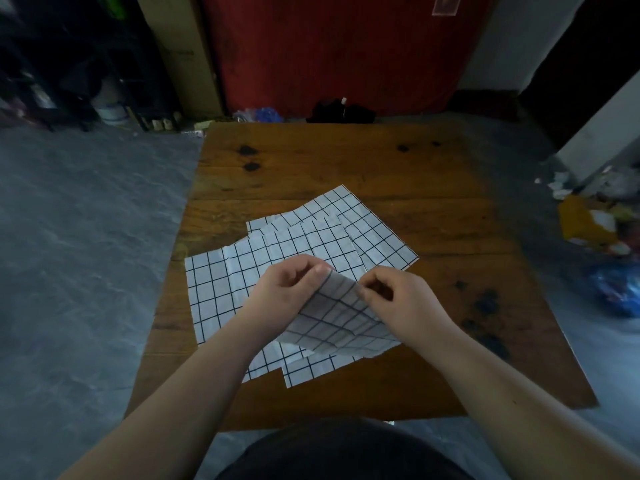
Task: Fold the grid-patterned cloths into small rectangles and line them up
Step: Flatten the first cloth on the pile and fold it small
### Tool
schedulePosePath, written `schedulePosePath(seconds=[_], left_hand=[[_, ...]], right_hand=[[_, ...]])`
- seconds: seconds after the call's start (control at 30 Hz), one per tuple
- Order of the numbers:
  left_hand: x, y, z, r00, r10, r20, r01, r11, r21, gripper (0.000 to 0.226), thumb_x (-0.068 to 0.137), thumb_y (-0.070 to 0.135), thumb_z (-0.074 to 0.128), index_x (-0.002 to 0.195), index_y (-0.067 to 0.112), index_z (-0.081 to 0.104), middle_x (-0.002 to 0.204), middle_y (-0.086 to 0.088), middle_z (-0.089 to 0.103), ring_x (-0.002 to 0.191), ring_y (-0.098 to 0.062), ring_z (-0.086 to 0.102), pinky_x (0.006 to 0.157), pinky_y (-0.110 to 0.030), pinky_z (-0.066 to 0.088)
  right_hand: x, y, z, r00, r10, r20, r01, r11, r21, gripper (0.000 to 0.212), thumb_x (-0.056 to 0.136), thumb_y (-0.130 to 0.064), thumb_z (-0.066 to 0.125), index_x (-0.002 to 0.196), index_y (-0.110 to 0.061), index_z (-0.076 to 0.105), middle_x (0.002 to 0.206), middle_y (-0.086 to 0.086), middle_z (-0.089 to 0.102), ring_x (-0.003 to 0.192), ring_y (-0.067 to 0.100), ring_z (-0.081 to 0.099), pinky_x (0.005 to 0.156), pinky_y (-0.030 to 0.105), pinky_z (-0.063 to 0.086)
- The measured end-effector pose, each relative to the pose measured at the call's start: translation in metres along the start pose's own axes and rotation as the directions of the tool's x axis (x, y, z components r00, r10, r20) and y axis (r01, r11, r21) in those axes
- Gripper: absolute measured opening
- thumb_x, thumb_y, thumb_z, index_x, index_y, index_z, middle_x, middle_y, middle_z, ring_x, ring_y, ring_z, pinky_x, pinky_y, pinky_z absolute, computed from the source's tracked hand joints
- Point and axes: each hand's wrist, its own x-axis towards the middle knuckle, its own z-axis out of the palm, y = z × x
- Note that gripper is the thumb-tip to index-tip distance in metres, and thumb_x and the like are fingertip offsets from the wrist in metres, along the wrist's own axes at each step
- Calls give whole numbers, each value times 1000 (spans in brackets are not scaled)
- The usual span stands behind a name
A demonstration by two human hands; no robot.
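Several white cloths with a black grid lie spread and overlapping on the wooden table (346,161). One flat cloth (221,289) reaches to the left, another (349,223) fans toward the far right. A nearer cloth (339,323) is lifted off the pile at its top edge. My left hand (287,289) pinches that edge from the left, and my right hand (398,296) pinches it from the right. Both forearms cover parts of the cloths below.
The table's far half shows bare wood with dark stains (247,150). A dark bundle (341,110) lies on the floor beyond the far edge. Litter and bags (599,220) sit on the grey floor at the right. A red panel stands behind.
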Motion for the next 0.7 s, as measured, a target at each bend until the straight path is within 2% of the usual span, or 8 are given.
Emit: schedulePosePath(seconds=[0.1,0.23,0.37,0.43,0.53,0.6,0.7], left_hand=[[2,3,0,999,32,-18,-29,990,135,11,98,38,58,91,35,67,91,13,68,86,-3,59,72,-26,44],[4,5,1,998,43,-49,-38,994,99,12,98,39,57,91,35,67,89,13,67,83,2,58,71,-24,44],[2,8,3,998,57,-15,-56,996,62,13,98,36,60,90,34,70,86,11,69,81,1,59,63,-12,44],[1,10,5,996,92,3,-92,995,28,12,97,32,62,89,33,72,85,10,70,81,-3,61,65,-11,48],[0,13,6,995,96,25,-97,995,38,10,95,33,65,94,34,74,88,15,72,84,0,63,68,-13,50],[0,11,4,999,38,34,-41,996,76,10,95,35,64,98,37,73,92,19,72,88,4,62,69,-13,47],[0,2,-3,1000,-12,14,11,998,70,14,95,33,66,90,45,71,93,23,71,92,5,62,77,-20,50]], right_hand=[[-2,-5,-1,1000,-15,-8,15,1000,-16,11,98,-30,64,89,-36,64,82,-12,66,80,-4,60,62,13,47],[-6,-14,-4,997,-72,2,72,997,10,10,100,-27,62,95,-36,63,87,-15,65,87,-7,59,69,8,45],[-7,-21,-2,993,-111,-39,113,993,40,7,101,-27,61,104,-31,65,88,-15,66,89,-5,60,72,9,47],[-7,-22,0,993,-110,-54,111,994,22,6,101,-31,60,102,-32,66,85,-13,66,87,-2,61,70,12,49],[-6,-20,0,988,-102,-119,101,995,-21,9,101,-33,58,95,-34,65,81,-11,66,81,2,61,63,15,48],[-6,-17,-2,980,-64,-186,71,997,32,13,102,-32,58,91,-32,65,79,-7,66,75,8,60,59,21,49],[-7,-12,-10,970,-5,-243,34,993,116,16,102,-32,56,91,-28,67,74,0,64,63,17,57,56,34,49]])
